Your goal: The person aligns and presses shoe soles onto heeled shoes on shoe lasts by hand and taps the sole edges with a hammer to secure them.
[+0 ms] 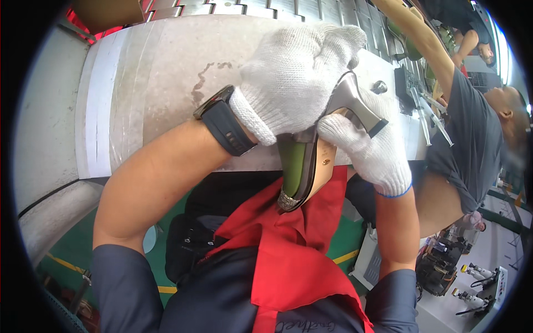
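holding heeled shoe over near edge of tabletop | closing right hand around it; curling left hand over rear, hiding any grip | showing sole, heel attached; not revealing remaining steps

Gloves, left and right: white knit cloth, coarse ribbed texture, matt throughout.
Shoe: heel smooth and glossy, metallic-looking grey; heel tip dark, duller. Sole tan, smooth, leather-like, faint sheen. Green side smooth, soft sheen. Toe band rough, glittery.
Watch strap: black, matt, rubber-like.
Apron: red woven cloth, matt, creased. Shirt: dark matt cloth.
Tabletop: pale, fairly smooth, dull, brown-stained; clear glossy film or tape along its left part.
Conveyor slats: bare metal, shiny.
Syringes: clear plastic, glossy.
Wall panel: painted-looking, matt, scuffed.
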Demonstrator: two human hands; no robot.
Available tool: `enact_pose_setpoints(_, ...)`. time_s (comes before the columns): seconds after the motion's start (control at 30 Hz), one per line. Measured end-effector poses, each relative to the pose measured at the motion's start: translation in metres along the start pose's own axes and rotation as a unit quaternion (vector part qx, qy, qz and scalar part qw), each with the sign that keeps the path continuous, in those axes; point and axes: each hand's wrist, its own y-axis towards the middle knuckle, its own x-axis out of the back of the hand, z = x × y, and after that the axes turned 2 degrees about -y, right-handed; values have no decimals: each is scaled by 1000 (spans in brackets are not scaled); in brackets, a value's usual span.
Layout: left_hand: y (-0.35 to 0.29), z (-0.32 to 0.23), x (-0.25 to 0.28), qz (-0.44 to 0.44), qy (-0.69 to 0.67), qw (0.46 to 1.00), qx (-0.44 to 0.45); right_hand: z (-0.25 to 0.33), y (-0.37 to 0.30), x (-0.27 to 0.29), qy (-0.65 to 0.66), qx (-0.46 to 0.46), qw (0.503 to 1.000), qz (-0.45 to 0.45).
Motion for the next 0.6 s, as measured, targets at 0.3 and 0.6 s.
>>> enact_pose_setpoints(0.3, 0, -8, 4, 82, 38, 996, 3, -4, -14, -30, 199, -15, 976, -85)
enact_pose_setpoints(0.6, 2, -2, 44, 185, 111, 965, 150, -24, 4, 3, -41, 92, 989, -105)
